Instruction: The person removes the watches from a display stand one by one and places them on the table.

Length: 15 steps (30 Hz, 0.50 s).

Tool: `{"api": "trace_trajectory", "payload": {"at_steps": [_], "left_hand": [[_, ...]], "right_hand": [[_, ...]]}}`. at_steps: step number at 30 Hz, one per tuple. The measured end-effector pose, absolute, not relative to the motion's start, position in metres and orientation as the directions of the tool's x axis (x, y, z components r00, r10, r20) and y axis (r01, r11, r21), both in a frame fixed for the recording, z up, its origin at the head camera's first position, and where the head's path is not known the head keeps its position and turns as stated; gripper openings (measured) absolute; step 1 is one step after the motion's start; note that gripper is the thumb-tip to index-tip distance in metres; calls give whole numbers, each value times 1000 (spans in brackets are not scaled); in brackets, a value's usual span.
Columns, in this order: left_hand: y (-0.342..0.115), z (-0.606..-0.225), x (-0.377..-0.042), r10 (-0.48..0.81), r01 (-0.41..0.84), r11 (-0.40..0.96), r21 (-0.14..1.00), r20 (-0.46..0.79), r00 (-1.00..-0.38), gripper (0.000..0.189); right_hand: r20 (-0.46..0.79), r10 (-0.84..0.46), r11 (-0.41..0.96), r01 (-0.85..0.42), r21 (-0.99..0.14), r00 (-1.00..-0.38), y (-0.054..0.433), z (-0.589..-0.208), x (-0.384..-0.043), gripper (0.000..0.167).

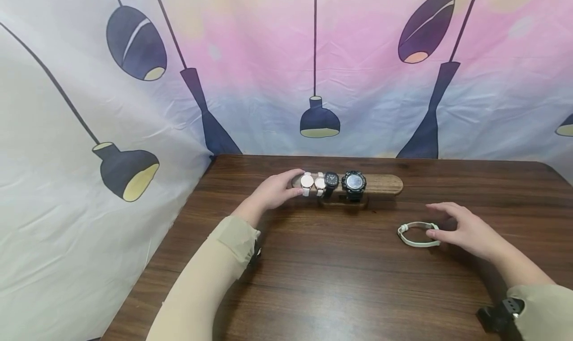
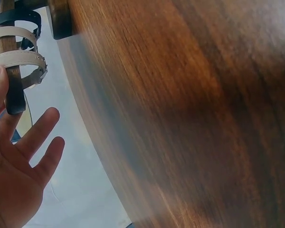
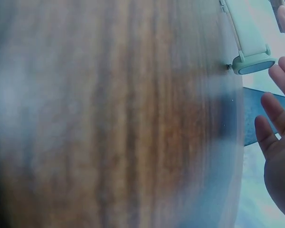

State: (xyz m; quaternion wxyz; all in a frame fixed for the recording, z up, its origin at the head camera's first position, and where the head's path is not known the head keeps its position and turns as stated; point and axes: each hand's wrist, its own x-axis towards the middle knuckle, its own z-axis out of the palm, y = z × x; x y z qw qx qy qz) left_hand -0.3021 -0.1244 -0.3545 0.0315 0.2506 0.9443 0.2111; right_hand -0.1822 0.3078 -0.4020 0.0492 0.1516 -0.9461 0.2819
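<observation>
Head view, left hand [image 1: 274, 190] pinching white watch [image 1: 307, 181] on stand [image 1: 384, 184], right hand [image 1: 471, 232] spread beside mint watch [image 1: 417, 244]

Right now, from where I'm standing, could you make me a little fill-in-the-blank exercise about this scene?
The wooden stand holds ____ watches.
The two nearest the left hand have ____ straps.
The pale green watch rests on the ____, off the stand.
Of both hands, the one nearer that watch is the ____.

Missing: four; white; table; right hand.
</observation>
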Motion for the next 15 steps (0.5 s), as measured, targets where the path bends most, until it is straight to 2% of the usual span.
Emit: {"api": "trace_trajectory", "payload": {"at_steps": [15], "left_hand": [[-124,-354,-299,488,463,784,414,52,-872,53]], "right_hand": [[182,-242,780,-302,-548,-953,300,-395,-189,64]]}}
